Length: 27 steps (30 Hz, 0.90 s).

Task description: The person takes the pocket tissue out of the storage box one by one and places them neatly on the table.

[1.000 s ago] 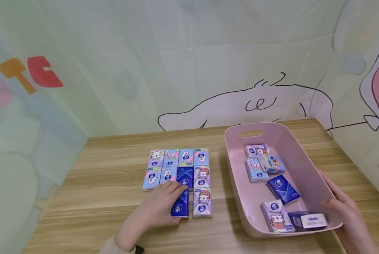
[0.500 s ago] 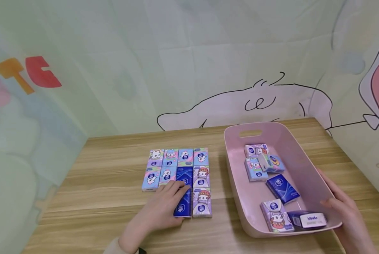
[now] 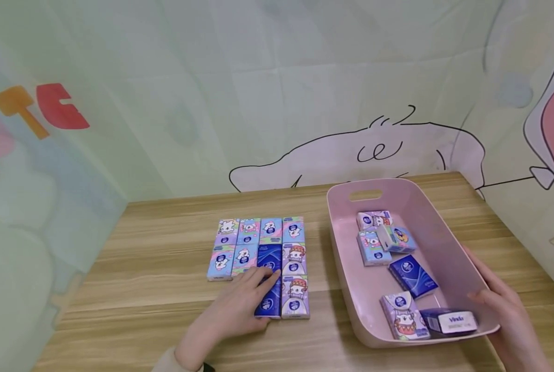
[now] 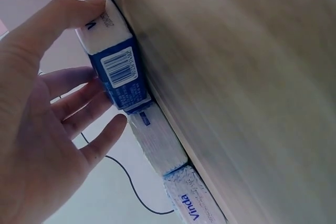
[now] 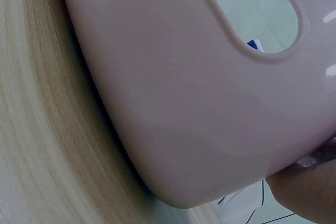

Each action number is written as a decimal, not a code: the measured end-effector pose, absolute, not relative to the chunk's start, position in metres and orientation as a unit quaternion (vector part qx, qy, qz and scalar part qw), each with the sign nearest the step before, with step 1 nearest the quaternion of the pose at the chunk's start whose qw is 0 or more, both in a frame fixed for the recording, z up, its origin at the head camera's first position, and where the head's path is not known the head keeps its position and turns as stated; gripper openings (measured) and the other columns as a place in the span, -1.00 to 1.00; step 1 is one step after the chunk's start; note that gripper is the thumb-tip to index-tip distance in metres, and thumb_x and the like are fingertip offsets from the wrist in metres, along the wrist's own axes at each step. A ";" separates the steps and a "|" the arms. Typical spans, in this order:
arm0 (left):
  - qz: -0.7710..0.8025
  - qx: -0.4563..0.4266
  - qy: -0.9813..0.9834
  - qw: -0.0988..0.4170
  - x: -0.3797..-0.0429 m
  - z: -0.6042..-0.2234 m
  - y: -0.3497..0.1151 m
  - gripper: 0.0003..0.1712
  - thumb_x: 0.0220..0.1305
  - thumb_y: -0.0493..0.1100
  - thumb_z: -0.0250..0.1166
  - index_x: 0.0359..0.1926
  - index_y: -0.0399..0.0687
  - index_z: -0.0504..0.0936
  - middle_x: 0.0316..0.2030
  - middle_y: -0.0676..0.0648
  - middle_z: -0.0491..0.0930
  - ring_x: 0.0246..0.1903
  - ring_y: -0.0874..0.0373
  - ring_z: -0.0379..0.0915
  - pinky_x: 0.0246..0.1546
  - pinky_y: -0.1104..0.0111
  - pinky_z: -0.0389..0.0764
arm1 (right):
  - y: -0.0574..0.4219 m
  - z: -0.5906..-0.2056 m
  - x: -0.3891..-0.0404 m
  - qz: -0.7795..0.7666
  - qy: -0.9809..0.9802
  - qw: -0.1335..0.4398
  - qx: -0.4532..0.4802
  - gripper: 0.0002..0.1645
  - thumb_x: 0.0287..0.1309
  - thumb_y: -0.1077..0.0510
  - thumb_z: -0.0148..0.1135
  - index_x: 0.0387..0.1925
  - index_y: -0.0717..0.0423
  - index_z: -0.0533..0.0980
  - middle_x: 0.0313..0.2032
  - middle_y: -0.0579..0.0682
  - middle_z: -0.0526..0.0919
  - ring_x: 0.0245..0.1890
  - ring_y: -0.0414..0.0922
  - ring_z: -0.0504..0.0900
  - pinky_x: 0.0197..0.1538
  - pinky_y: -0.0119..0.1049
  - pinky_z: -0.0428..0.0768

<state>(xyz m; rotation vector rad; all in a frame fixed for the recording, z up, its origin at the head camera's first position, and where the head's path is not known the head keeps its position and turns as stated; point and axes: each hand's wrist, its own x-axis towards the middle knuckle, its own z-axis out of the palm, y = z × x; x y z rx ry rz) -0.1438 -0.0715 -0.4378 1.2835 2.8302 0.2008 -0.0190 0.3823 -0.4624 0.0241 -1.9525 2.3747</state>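
My left hand pinches a blue tissue pack lying flat on the table. In the left wrist view the thumb presses the pack's white end, while the other fingers lie along its upper side. This pack sits at the near side of a block of tissue packs, with another blue pack behind it and a purple pack on its right. My right hand grips the right side of a pink basket, thumb over the rim. Most of its fingers are hidden behind the wall.
Inside the basket lie several loose packs, among them a blue one, a purple one and one on its side. Pastel packs form the block's back row. A printed cloth hangs behind the wooden table.
My left hand has slid the near blue pack a little to the right, up against the purple pack. The right hand and the basket have stayed in place.
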 end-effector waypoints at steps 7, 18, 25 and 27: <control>0.080 0.410 0.909 0.006 -0.144 -0.439 -0.072 -0.06 -0.08 0.11 0.45 0.35 -0.03 0.34 0.23 -0.04 0.40 0.25 0.03 0.30 0.31 0.06 0.37 | 0.381 -0.462 -0.020 0.776 -0.630 0.038 0.012 -0.15 0.25 0.50 -0.39 0.50 -0.12 -0.05 0.31 -0.44 0.36 0.16 -0.44 0.46 0.01 -0.53 0.50; 0.069 0.411 0.909 0.020 -0.145 -0.436 -0.072 -0.12 -0.01 0.17 0.41 0.33 0.00 0.38 0.26 -0.04 0.40 0.27 0.01 0.29 0.29 0.01 0.35 | 0.381 -0.462 -0.021 0.783 -0.620 0.044 0.019 -0.14 0.23 0.52 -0.40 0.50 -0.09 -0.04 0.30 -0.41 0.38 0.16 -0.42 0.47 0.02 -0.53 0.52; 0.076 0.408 0.909 0.035 -0.144 -0.434 -0.072 -0.06 -0.03 0.22 0.42 0.36 0.03 0.34 0.28 -0.04 0.38 0.27 0.02 0.29 0.31 -0.01 0.33 | 0.381 -0.463 -0.020 0.785 -0.618 0.045 0.024 -0.14 0.23 0.53 -0.40 0.50 -0.08 -0.04 0.31 -0.42 0.37 0.17 -0.43 0.47 0.03 -0.54 0.51; 0.082 0.408 0.908 0.037 -0.144 -0.432 -0.071 -0.06 -0.01 0.23 0.40 0.37 0.05 0.33 0.28 -0.04 0.38 0.27 0.02 0.29 0.32 0.00 0.32 | 0.381 -0.463 -0.020 0.787 -0.615 0.040 0.024 -0.14 0.23 0.52 -0.41 0.50 -0.10 -0.05 0.31 -0.43 0.37 0.17 -0.43 0.47 0.02 -0.53 0.52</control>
